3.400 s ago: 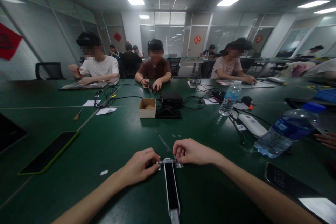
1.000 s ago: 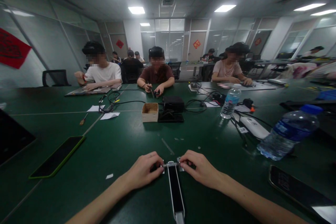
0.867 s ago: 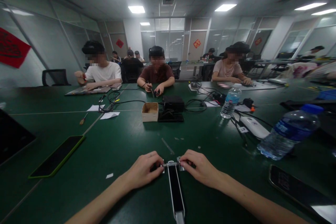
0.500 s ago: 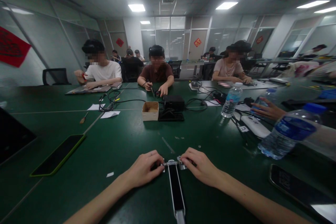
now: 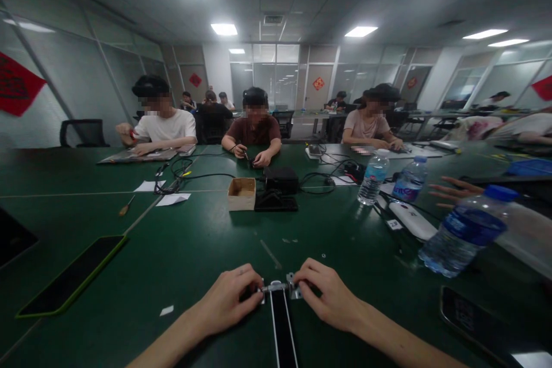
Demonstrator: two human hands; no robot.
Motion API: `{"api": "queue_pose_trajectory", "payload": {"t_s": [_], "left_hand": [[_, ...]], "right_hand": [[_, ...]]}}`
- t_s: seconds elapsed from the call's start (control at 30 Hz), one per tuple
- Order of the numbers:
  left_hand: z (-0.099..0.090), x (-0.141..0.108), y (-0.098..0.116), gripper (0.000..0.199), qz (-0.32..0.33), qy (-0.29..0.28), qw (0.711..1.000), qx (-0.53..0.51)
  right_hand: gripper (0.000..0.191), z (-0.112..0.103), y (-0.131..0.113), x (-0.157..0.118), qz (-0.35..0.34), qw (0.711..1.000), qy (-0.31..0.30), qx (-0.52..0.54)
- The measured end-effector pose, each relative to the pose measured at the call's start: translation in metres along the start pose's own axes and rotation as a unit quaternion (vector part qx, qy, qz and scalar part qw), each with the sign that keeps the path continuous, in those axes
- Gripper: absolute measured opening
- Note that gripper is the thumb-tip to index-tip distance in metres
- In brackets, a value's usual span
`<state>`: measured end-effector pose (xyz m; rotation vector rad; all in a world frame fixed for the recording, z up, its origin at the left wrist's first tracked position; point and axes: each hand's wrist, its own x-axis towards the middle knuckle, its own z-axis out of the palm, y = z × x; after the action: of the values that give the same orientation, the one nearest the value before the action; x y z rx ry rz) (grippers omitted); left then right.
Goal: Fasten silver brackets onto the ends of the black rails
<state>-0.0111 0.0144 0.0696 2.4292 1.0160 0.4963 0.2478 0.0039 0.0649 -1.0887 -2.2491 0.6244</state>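
Observation:
A long, narrow piece with a black face and pale edges (image 5: 283, 330) lies on the green table, running toward me. Across its far end is a short metal crossbar (image 5: 276, 286). My left hand (image 5: 228, 299) is closed with thumb and forefinger at a small metal bracket (image 5: 262, 292) on the crossbar's left end; the fingers mostly hide it. On the other end, the fingers of my right hand (image 5: 330, 296) pinch a shiny metal bracket (image 5: 295, 287) with a flat plate. Both forearms come in from the lower edge.
Ahead are an open cardboard box (image 5: 241, 201) and a black device (image 5: 278, 190). Phones lie left (image 5: 73, 276) and right (image 5: 470, 322). Water bottles (image 5: 466, 236) stand at right, near another person's hand (image 5: 457, 192). A screwdriver (image 5: 126, 207) lies left; people sit opposite.
The view has tilted up slightly, so everything sits lower in the picture. Both hands keep their hold at the crossbar's ends. At right, the other person's hand has come away from a bottle.

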Motion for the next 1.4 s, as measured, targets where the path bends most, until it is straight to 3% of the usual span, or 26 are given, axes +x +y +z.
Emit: {"api": "queue_pose_trajectory", "payload": {"t_s": [0.33, 0.53, 0.67, 0.77, 0.87, 0.97, 1.07, 1.13, 1.23, 1.4], "left_hand": [[0.002, 0.0, -0.002, 0.011, -0.007, -0.006, 1.0, -0.006], [0.002, -0.001, -0.005, 0.01, -0.003, -0.004, 1.0, -0.01], [0.0, 0.0, -0.004, 0.011, -0.006, -0.015, 1.0, -0.014], [0.001, 0.0, -0.003, 0.011, -0.007, -0.013, 1.0, -0.009], [0.001, -0.001, -0.003, 0.011, 0.001, -0.005, 1.0, -0.004], [0.001, -0.002, -0.003, 0.009, -0.004, 0.011, 1.0, -0.01], [0.001, -0.001, -0.001, 0.009, -0.032, 0.05, 0.997, -0.041], [0.001, -0.001, 0.004, 0.012, -0.045, 0.076, 0.994, -0.069], [0.004, 0.0, 0.016, 0.017, -0.034, 0.103, 0.989, -0.1], [0.011, 0.001, 0.037, 0.01, 0.017, 0.171, 0.978, -0.116]], "right_hand": [[0.022, 0.002, -0.001, -0.001, -0.016, 0.999, -0.005, -0.037], [0.025, -0.021, 0.008, 0.009, 0.099, 0.988, 0.014, -0.119], [0.026, -0.043, 0.019, 0.013, 0.193, 0.961, -0.054, -0.192], [0.027, -0.05, 0.023, 0.014, 0.212, 0.957, -0.091, -0.175], [0.021, -0.05, 0.021, 0.014, 0.206, 0.963, -0.087, -0.153], [0.019, -0.044, 0.009, 0.017, 0.189, 0.975, -0.059, -0.103], [0.014, -0.03, -0.01, 0.02, 0.179, 0.983, -0.026, 0.041], [0.011, -0.018, -0.023, 0.022, 0.175, 0.966, -0.003, 0.188], [0.019, -0.002, -0.036, 0.022, 0.181, 0.917, -0.005, 0.356], [0.036, 0.012, -0.045, 0.018, 0.195, 0.882, 0.007, 0.428]]}}
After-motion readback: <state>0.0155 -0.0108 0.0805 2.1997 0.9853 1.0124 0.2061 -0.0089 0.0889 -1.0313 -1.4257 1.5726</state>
